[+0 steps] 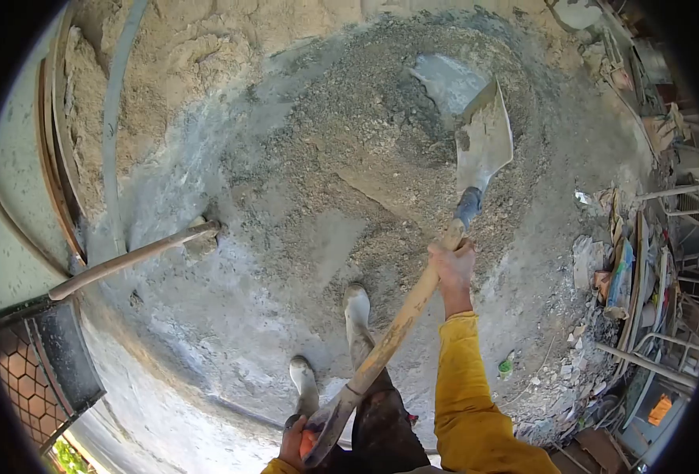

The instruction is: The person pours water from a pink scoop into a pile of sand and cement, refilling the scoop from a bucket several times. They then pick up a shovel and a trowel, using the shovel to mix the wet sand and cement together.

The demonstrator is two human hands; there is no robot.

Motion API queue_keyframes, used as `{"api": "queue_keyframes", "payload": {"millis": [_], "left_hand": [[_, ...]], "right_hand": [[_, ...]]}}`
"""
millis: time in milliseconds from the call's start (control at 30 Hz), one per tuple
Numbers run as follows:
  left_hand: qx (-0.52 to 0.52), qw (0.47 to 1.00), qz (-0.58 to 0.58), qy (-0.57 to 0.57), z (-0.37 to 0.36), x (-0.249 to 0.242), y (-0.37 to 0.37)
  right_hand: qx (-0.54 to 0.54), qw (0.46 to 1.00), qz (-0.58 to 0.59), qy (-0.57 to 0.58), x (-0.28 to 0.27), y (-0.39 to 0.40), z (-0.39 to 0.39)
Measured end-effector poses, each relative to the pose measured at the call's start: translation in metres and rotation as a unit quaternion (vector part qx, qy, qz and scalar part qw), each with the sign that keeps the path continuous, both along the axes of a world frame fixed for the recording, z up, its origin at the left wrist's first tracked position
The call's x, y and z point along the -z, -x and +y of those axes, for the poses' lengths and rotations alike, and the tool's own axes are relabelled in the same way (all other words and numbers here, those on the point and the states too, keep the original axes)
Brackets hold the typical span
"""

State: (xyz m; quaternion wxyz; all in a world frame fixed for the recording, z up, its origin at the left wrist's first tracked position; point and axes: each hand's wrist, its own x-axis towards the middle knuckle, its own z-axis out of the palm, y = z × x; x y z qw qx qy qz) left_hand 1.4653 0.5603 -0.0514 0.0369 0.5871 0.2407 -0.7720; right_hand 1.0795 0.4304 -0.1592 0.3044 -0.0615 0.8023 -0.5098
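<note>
A long-handled shovel runs from the bottom centre up to the right, its wooden handle point(403, 320) worn and pale. My right hand point(454, 267) is wrapped round the handle just below the dark collar. Near the bottom edge my left hand point(292, 442) grips the handle's rear end, partly hidden. The metal shovel blade point(487, 138) is over the upper right of a heap of grey-brown gravelly mix point(365, 126). A patch of smooth grey, wet-looking material point(448, 80) lies beside the blade.
My light boots point(357, 306) stand below the heap. At left, a wooden-handled tool point(140, 255) lies near a stone. Rubble, scrap and metal frames point(665, 363) line the right side. A green cup-like object point(505, 367) is on the ground; a patterned panel point(29, 379) stands lower left.
</note>
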Motion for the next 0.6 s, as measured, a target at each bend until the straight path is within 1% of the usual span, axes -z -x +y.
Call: {"api": "queue_keyframes", "payload": {"millis": [33, 67, 100, 133, 200, 233, 267, 333, 367, 400, 433, 467, 500, 533, 600], "left_hand": [[-0.089, 0.995, 0.045, -0.018, 0.059, 0.073, -0.078], [-0.085, 0.995, 0.054, -0.012, 0.053, 0.074, -0.095], [-0.098, 0.995, 0.011, 0.004, 0.051, 0.067, -0.109], [-0.113, 0.993, -0.038, 0.015, 0.055, 0.060, -0.126], [-0.004, 0.982, -0.160, 0.098, 0.073, 0.064, -0.167], [-0.023, 0.974, -0.197, 0.114, 0.087, 0.067, -0.190], [-0.009, 0.962, -0.239, 0.131, 0.097, 0.058, -0.204], [0.030, 0.914, -0.369, 0.164, 0.153, 0.056, -0.270], [-0.017, 0.910, -0.402, 0.097, 0.205, 0.054, -0.332], [-0.064, 0.897, -0.437, 0.027, 0.245, 0.039, -0.377], [-0.056, 0.886, -0.460, 0.011, 0.254, 0.017, -0.388], [-0.042, 0.867, -0.496, 0.020, 0.255, 0.003, -0.394], [-0.028, 0.849, -0.527, 0.031, 0.254, -0.004, -0.398], [-0.015, 0.831, -0.555, 0.039, 0.257, -0.012, -0.398], [0.010, 0.797, -0.602, 0.055, 0.261, -0.025, -0.387]], "right_hand": [[0.013, 0.998, -0.060, 0.012, -0.011, -0.017, 0.012], [0.024, 0.992, -0.121, 0.027, -0.019, -0.035, 0.023], [0.024, 0.983, -0.178, 0.023, -0.012, -0.049, 0.034], [0.024, 0.970, -0.240, 0.013, 0.007, -0.066, 0.049], [0.103, 0.936, -0.335, 0.012, 0.069, -0.119, 0.075], [0.128, 0.927, -0.352, -0.015, 0.099, -0.153, 0.085], [0.153, 0.915, -0.369, -0.045, 0.127, -0.191, 0.099], [0.087, 0.878, -0.455, -0.118, 0.176, -0.264, 0.134], [0.078, 0.862, -0.480, -0.141, 0.189, -0.307, 0.150], [0.069, 0.842, -0.508, -0.168, 0.196, -0.352, 0.170], [0.057, 0.806, -0.557, -0.191, 0.196, -0.391, 0.192], [0.045, 0.769, -0.603, -0.207, 0.196, -0.424, 0.206], [0.037, 0.749, -0.622, -0.225, 0.188, -0.451, 0.212], [0.028, 0.729, -0.639, -0.244, 0.176, -0.469, 0.217], [0.013, 0.685, -0.684, -0.251, 0.177, -0.484, 0.222]]}}
